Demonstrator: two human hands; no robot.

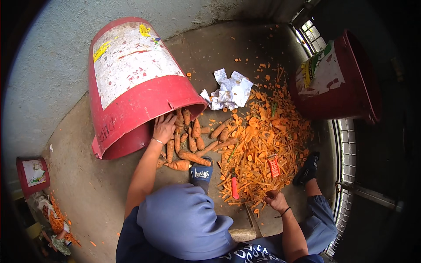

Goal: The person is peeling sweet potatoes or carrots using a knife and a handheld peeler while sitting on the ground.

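Note:
At the mouth of a large red bucket (186,92) lying on its side, my left hand (164,128) reaches in with its fingers stretched out and apart, touching the whole carrots (192,138). These carrots are unpeeled and spill from the bucket onto the floor. My right hand (276,200) is low over the near edge of a heap of orange peelings and slices (258,136). Its fingers are curled together, and what they may hold is hidden. A red-handled knife (235,186) and an orange-red peeler (274,166) lie on the heap.
Crumpled white paper (230,92) sits beyond the heap. A second red bucket (322,81) stands at the right, by a metal grille (346,144). At far left are a small red bucket (33,175) and more orange scraps (57,217). A wall (57,65) borders the left side.

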